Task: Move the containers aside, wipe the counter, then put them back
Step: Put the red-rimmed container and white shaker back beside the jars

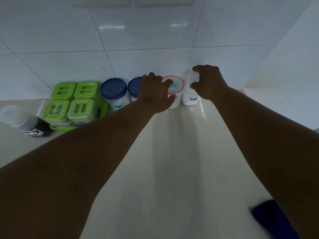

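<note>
A row of containers stands against the tiled wall at the back of the pale counter [172,161]. My left hand [155,92] grips a white tub with a pink-rimmed clear lid [177,85], fingers over its left side. My right hand [209,81] clasps the white bottle labelled Salt [189,94] from the right. Left of them stand a blue-lidded Sugar jar [114,94] and a second blue-lidded jar [135,87], partly hidden by my left hand.
A green tray [103,109] holds several green-lidded boxes at the left. A dark jar with a white label [34,128] lies further left. A blue cloth [274,219] sits at the counter's front right. A side wall closes off the right.
</note>
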Tool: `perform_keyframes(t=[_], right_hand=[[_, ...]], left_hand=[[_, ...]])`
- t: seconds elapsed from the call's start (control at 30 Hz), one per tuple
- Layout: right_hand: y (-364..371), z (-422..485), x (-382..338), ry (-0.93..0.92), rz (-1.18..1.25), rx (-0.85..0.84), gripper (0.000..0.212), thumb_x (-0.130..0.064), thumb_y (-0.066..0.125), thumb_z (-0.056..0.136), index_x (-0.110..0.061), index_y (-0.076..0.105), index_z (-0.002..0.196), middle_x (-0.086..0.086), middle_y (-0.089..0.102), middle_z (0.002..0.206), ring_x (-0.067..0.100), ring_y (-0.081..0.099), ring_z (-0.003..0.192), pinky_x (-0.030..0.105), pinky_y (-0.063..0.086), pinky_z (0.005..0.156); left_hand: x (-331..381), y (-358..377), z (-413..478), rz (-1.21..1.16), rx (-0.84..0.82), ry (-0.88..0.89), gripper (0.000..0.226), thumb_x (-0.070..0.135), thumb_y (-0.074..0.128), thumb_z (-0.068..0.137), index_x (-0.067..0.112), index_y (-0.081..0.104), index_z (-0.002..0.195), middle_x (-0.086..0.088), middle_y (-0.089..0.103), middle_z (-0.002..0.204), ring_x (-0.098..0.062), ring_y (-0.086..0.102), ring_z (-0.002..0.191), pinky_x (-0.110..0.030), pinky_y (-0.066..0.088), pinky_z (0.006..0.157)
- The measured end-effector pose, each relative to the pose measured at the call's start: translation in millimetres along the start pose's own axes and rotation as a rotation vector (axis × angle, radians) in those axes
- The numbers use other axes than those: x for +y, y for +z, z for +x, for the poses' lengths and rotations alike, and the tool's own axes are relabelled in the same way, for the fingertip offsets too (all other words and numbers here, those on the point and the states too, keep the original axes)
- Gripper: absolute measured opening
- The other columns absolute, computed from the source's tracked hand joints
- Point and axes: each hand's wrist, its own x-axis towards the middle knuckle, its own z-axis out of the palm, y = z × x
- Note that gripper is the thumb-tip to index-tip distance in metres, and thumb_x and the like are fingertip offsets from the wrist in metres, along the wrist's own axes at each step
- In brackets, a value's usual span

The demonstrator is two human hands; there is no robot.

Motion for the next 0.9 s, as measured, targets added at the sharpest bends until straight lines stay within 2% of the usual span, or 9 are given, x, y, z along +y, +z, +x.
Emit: perform_keyframes(t=[0.3,0.77,0.9], right_hand=[[0.9,-7.2,1.0,0.010,-0.003,0.027,0.060,-0.028,0.068,0.084,-0.015,0.045,0.138,0.014,0.051,0.135,0.030,0.045,0.128,0.036,0.037,0.105],[2.8,-8.0,-4.0,0.019,0.020,0.078,0.059,-0.030,0.070,0.083,-0.012,0.047,0.135,0.014,0.052,0.130,0.030,0.049,0.121,0.034,0.040,0.100],[4.0,-6.8,-4.3,0.021,0.025,0.076,0.059,-0.029,0.069,0.084,-0.012,0.046,0.136,0.013,0.052,0.132,0.030,0.049,0.123,0.033,0.039,0.102]], left_hand=[[0.9,-1.7,-0.6,0.002,-0.123,-0.018,0.056,0.056,0.045,0.091,0.026,0.045,0.138,-0.014,0.045,0.145,-0.038,0.047,0.124,-0.048,0.035,0.104],[0.9,-6.4,0.8,-0.055,-0.142,-0.038,0.057,0.058,0.050,0.090,0.026,0.046,0.137,-0.012,0.050,0.140,-0.034,0.048,0.124,-0.046,0.039,0.103],[1.3,-8.7,-0.4,-0.064,-0.164,-0.042,0.061,0.058,0.048,0.090,0.026,0.040,0.141,-0.013,0.040,0.149,-0.035,0.042,0.131,-0.047,0.036,0.107]])
